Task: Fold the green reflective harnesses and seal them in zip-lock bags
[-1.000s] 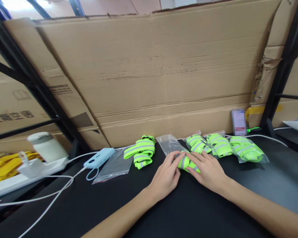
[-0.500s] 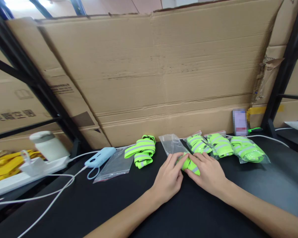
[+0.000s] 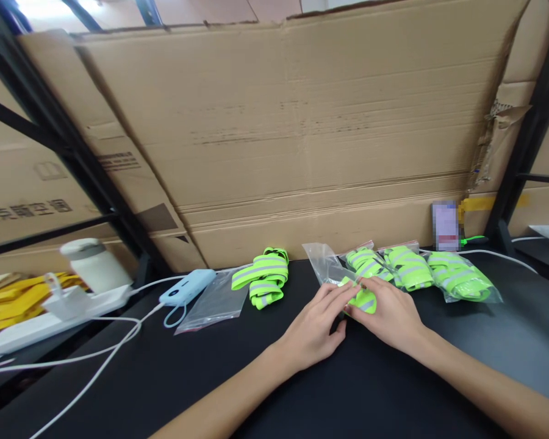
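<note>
Both hands on black table, centre right. Left hand fingers stretched forward and nearly flat, tips touching a folded neon-yellow reflective band; thumb tucked low at the side. Right hand lies over the band's right end, fingers curled down onto it; cannot tell how firm the grip is. Band sits at the mouth of a clear plastic bag, which lies just behind the fingertips. Right of it, 3 bagged bands in a row against the cardboard wall. Left, a loose band bundle beside an empty flat bag. Further left: blue power bank, white cable, white jar.
</note>
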`<state>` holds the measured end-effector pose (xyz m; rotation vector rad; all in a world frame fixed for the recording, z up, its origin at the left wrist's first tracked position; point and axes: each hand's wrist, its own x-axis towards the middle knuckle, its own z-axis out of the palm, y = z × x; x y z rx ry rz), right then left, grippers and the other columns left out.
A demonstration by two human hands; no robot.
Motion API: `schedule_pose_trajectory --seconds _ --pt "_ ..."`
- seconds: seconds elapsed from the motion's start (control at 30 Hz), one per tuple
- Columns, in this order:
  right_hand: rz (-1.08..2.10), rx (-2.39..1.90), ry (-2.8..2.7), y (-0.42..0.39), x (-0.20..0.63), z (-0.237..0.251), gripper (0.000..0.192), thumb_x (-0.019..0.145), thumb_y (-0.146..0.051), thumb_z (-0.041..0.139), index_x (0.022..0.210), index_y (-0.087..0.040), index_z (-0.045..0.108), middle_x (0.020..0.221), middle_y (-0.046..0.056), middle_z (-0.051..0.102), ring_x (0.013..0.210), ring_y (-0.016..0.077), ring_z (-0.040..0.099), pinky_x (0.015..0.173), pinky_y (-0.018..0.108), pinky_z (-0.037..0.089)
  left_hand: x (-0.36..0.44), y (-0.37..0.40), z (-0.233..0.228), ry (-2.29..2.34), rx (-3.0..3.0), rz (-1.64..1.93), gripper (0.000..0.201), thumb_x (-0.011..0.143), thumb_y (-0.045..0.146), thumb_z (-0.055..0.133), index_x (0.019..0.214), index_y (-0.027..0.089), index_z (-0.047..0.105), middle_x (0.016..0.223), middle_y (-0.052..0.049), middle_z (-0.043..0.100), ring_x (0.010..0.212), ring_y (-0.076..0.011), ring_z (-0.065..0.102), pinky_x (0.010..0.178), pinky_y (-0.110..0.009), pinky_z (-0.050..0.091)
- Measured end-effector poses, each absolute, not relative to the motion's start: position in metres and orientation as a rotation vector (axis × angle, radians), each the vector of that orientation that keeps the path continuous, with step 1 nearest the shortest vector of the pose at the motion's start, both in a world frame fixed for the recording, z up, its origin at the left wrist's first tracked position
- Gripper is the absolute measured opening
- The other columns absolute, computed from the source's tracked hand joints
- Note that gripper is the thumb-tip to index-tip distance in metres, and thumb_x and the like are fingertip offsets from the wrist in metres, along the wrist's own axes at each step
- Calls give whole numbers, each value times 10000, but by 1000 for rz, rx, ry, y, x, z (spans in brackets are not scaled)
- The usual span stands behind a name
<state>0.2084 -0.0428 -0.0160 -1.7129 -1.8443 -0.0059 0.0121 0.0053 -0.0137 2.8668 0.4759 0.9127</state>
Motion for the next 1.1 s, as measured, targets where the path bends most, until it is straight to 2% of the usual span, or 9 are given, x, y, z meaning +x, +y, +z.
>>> schedule_pose_trajectory --seconds 0.2,0.33,0.43,0.57,0.73,0.83,0.93,1.03,1.1 --pt "166 -1573 -1808 -42 211 -15 452 829 -457 690 1216 -224 668 1220 99 689 1029 305 708 875 452 569 5 16 -17 452 2989 831 650 957 41 427 1554 252 278 1365 -112 588 1236 -238 553 1026 -427 552" --pt "329 -1383 -1884 -44 217 -14 561 850 -449 685 1350 -221 568 1368 130 581 1215 305 614 1017 483 504 0 25 -22 522 3023 874 559 983 116 478 1517 230 353 1235 -107 640 1150 -233 609 967 -399 587" --pt "540 -1228 -1995 -47 228 -9 798 789 -432 769 1478 -239 415 1499 141 476 1343 315 508 1082 496 460 -4 32 -22 520 3002 897 510 971 75 467 1459 217 435 1225 -97 648 1151 -228 595 947 -385 593" --pt "783 -1157 -2050 -48 241 -3 1060 690 -340 861 1560 -299 256 1573 121 379 1340 298 502 1030 441 512 -10 40 -21 574 2870 929 469 920 28 503 1350 208 548 1193 -81 665 1115 -207 605 921 -367 603" --pt "867 -1202 -1921 -36 243 -19 1183 608 -323 924 1577 -275 248 1418 139 499 1096 253 605 886 407 582 -10 40 -20 523 2785 925 478 897 12 495 1316 220 593 1213 -71 685 1149 -203 594 957 -397 588" --pt "826 -1247 -1868 -30 240 -28 1160 586 -360 937 1556 -221 316 1296 130 535 958 222 601 805 385 591 -7 31 -17 494 2708 889 570 862 -5 476 1377 227 553 1263 -72 667 1214 -213 553 1006 -414 558" --pt "737 -1280 -1906 -30 235 -29 1023 643 -402 902 1512 -185 408 1286 134 512 937 212 597 826 387 573 -5 18 -10 522 2627 871 640 843 22 486 1449 231 483 1299 -92 630 1246 -228 527 1052 -438 517" --pt "651 -1304 -1913 -32 231 -27 904 652 -436 890 1434 -186 513 1417 164 428 1026 244 598 831 381 560 -4 10 -3 495 2625 833 637 873 184 615 1481 240 435 1372 -113 581 1264 -271 509 1087 -494 470" --pt "620 -1332 -1902 -32 230 -26 863 630 -450 900 1380 -187 562 1452 168 436 1049 266 601 806 372 556 -4 9 -1 487 2660 783 757 822 362 752 1490 246 416 1414 -124 548 1276 -305 495 1096 -520 450"
